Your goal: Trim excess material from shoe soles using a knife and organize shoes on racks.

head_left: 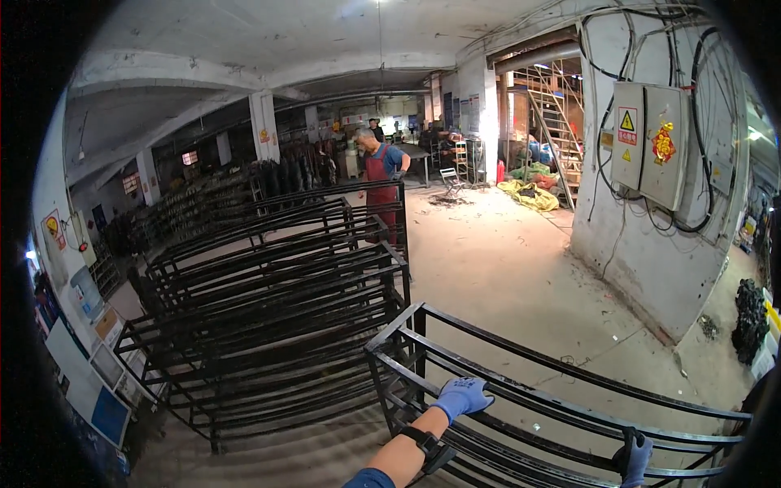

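Both gloved hands, left hand [461,396] and right hand [635,457], on black rack [521,382]; long axis left-right.

yellow triangle warning sign [627,121] and red ornament [663,143] on grey wall cabinet [648,146].

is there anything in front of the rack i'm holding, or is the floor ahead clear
Both hands, left and right, grip the near rack. A row of black racks stands close on its left. Ahead and right the concrete floor shows nothing big; a person stands farther off.
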Demonstrator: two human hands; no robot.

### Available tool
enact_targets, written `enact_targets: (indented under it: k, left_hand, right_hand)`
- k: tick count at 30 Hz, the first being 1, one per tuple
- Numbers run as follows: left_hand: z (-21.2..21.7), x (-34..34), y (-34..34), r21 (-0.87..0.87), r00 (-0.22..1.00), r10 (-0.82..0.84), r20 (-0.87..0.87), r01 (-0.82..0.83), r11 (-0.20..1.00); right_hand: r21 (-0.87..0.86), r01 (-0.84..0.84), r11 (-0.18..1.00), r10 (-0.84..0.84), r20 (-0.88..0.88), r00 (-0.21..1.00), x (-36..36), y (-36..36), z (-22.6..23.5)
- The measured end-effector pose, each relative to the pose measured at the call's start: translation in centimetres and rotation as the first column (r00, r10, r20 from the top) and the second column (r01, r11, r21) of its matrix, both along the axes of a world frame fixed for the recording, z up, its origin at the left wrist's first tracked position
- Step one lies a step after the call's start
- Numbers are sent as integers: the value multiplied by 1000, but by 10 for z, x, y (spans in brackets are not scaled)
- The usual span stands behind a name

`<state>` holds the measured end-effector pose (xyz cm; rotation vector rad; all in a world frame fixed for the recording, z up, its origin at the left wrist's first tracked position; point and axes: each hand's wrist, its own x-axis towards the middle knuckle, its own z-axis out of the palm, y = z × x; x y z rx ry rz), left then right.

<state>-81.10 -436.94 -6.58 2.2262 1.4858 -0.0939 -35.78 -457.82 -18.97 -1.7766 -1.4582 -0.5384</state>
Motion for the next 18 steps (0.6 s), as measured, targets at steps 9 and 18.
enact_targets:
  k: [9,18]
  left_hand:
    - [-18,2,6,21,1000,12,6,-12,1000]
    - [-18,5,7,22,1000,10,-8,-10,1000]
  right_hand:
    - [-213,-139,967,-139,-899,415,-29,-10,46]
    - [-176,121,977,-117,31,993,-10,-10,12]
